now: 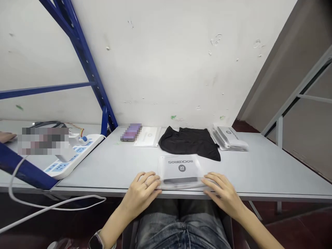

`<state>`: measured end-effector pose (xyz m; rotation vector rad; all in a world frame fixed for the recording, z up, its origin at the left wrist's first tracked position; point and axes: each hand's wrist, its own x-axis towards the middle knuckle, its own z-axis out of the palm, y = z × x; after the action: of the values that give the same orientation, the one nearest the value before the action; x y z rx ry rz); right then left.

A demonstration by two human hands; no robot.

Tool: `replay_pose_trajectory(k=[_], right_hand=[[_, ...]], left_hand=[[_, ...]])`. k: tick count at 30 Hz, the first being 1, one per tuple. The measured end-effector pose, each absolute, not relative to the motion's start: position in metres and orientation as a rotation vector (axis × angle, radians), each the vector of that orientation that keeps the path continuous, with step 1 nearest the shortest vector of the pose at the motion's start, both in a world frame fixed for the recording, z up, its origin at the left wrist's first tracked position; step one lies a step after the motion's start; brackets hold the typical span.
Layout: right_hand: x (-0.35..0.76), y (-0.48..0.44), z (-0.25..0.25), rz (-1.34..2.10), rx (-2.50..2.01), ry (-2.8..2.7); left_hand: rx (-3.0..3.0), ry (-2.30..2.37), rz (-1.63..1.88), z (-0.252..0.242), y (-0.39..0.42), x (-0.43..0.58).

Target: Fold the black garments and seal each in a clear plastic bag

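A clear plastic bag [180,169] printed ROCKBROS, with something dark inside, lies flat at the table's front edge. My left hand [142,190], with a ring on one finger, rests at the bag's left edge, its fingers apart. At the right edge, my right hand [223,192] touches the plastic with spread fingers. Just beyond the bag lies a black cloth [189,140], spread out loosely. To its right sits a stack of similar printed bags [229,138]; to its left, a flat white bag [147,136].
A phone [131,132] lies at the back left. A white power strip [75,155] with plugs stands beside a blue metal frame [88,62]. A white cable [52,206] hangs off the left front edge. Another person's hand [7,137] shows at far left.
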<state>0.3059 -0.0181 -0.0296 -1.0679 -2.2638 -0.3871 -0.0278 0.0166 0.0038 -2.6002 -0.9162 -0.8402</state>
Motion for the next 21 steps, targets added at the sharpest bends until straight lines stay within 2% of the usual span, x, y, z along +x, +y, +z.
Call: replay_pose_trajectory(k=[5,11,18,21], right_hand=[[0.277,-0.017,-0.032,-0.549,-0.889,-2.371],[0.251,0.000,-0.023,-0.648,-0.881,-2.313],[0.230,0.011,-0.014,-0.466,-1.068,-2.280],[0.239,0.010,-0.019,-0.222,-1.088,-2.235]], left_hand=[[-2.615,-0.869,-0.887,0.002,0.021,-0.012],[-2.489,-0.761,-1.013,0.009,0.018,0.008],[-2.540,-0.654,-1.186,0.014,0.000,0.035],[-2.696,-0.600,-1.018,0.013,0.000,0.031]])
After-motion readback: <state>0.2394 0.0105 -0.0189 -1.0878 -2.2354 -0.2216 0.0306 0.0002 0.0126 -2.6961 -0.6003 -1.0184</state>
